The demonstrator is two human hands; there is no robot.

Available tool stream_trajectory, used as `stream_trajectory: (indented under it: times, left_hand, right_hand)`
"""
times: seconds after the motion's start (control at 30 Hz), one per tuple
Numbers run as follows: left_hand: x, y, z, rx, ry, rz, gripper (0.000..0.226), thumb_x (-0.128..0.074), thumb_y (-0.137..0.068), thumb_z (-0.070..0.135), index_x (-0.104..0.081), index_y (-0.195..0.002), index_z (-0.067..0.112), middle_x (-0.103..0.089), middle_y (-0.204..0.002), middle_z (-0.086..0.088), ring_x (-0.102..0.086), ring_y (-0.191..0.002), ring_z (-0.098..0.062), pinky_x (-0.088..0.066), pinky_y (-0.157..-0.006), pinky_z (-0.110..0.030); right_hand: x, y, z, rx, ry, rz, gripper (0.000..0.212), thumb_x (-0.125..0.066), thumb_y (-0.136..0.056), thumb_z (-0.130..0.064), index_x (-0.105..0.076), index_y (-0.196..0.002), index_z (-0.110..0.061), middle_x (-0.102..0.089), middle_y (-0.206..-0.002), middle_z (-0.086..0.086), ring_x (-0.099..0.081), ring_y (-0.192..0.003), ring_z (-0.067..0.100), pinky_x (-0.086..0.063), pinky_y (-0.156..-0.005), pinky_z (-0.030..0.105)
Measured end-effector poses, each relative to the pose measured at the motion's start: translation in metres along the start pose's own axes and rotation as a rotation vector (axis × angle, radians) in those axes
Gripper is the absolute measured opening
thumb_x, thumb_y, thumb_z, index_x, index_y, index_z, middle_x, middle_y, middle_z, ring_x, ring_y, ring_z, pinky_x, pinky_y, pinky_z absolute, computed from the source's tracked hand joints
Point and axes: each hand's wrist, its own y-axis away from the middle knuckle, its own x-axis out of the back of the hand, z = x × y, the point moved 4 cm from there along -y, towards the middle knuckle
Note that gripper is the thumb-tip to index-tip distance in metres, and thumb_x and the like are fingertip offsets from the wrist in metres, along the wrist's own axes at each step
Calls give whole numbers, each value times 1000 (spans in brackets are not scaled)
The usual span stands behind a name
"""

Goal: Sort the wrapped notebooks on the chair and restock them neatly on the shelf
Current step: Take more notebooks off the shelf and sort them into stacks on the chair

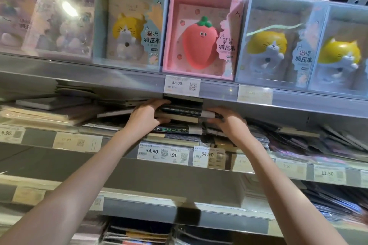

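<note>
A stack of dark wrapped notebooks [184, 110] lies flat on the middle shelf [119, 139], just under the shelf above. My left hand [148, 112] grips the stack's left end, fingers curled over the top books. My right hand [227, 120] holds its right end, thumb on top. More wrapped notebooks [175, 129] lie beneath the held ones. The chair is out of view.
Boxed squishy notebooks, a pink strawberry box [201, 34] and cat boxes [129, 26], stand on the upper shelf. Loose piles of notebooks [57, 103] lie left and others [318, 137] right of the stack. Price tags [162, 153] line the shelf edges. Lower shelves hold more stock [137, 232].
</note>
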Motion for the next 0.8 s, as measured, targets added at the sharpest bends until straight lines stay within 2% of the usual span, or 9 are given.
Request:
stream_trajectory:
  times: [0.13, 0.2, 0.33, 0.5, 0.67, 0.73, 0.8]
  left_hand:
    - [-3, -3, 1, 29, 38, 14, 68, -70, -79, 38, -36, -138, 37, -52, -135, 0, -49, -121, -26, -42, -99, -38]
    - [-7, -5, 7, 25, 40, -5, 69, -69, -79, 40, -34, -139, 37, -55, -131, -1, -50, -119, -26, -44, -96, -37]
    - [-15, -13, 18, -7, 11, -33, 61, -69, -79, 40, -41, -134, 37, -57, -128, 1, -53, -115, -24, -46, -90, -34]
    - [-24, -27, 23, -43, -40, -90, 48, -68, -81, 39, -53, -126, 34, -54, -132, 1, -52, -116, -25, -46, -94, -37]
    - [-24, -31, 24, -45, -118, -116, 50, -66, -80, 45, -52, -127, 36, -54, -133, 0, -51, -116, -27, -46, -94, -40]
    - [-25, -31, 27, -57, -163, -141, 55, -66, -79, 47, -49, -130, 37, -53, -134, 0, -51, -117, -27, -46, -93, -40]
    - [-25, -32, 31, -64, -201, -146, 54, -64, -81, 47, -47, -131, 38, -52, -135, 0, -50, -118, -27, -45, -94, -39]
  right_hand:
    - [21, 18, 13, -10, 129, 26, 39, -58, -88, -38, -54, -127, -36, -61, -124, -4, -57, -108, 21, -50, -77, 33]
    - [33, 31, 24, -12, 190, 64, 39, -58, -87, -39, -54, -126, -38, -60, -122, -5, -57, -106, 20, -44, -67, 29]
    - [49, 62, 50, -64, 202, 141, 33, -59, -89, -34, -59, -121, -36, -53, -98, -7, -56, -90, 20, -36, -59, 30]
    - [70, 81, 64, 17, 305, 244, 27, -65, -85, -28, -66, -112, -26, -56, -86, -3, -47, -87, 19, -35, -51, 27]
    - [69, 91, 74, 83, 333, 219, 32, -70, -81, -17, -67, -112, -22, -60, -90, 1, -50, -87, 24, -43, -51, 29]
    - [65, 93, 77, 95, 257, 200, 34, -69, -82, -14, -65, -115, -20, -60, -99, 1, -52, -94, 22, -46, -59, 32]
    - [63, 93, 79, 81, 128, 154, 34, -65, -85, -16, -62, -118, -21, -59, -113, -2, -53, -102, 18, -50, -72, 33]
